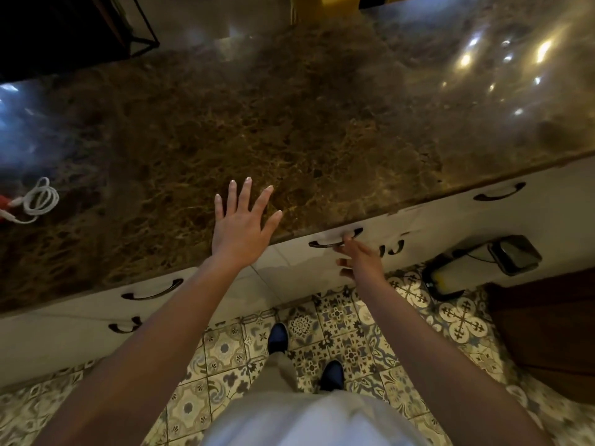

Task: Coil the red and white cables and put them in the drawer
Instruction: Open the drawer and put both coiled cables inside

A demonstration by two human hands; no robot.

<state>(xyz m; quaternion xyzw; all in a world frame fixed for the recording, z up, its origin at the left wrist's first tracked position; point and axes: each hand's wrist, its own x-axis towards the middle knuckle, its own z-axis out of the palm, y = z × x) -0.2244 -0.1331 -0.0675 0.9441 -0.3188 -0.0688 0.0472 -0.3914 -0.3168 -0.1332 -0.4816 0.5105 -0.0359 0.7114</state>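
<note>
A coiled white cable point(40, 198) lies on the brown marble counter point(289, 130) at the far left. Just left of it, a bit of the red cable point(4, 201) shows at the frame edge. My left hand point(243, 220) is over the counter near its front edge, flat with fingers spread. My right hand point(357, 257) is lower, in front of the white drawer point(328, 262), with its fingertips at the dark drawer handle point(335, 240). The fingers look loosely bent; a firm grip on the handle is not visible. The drawer looks closed.
More white drawers with dark handles point(151, 292) point(499, 193) run along the counter front. A dark device with a cord point(512, 254) and a black-and-yellow object point(446, 280) sit on the patterned tile floor at right, beside a dark wooden cabinet point(547, 329).
</note>
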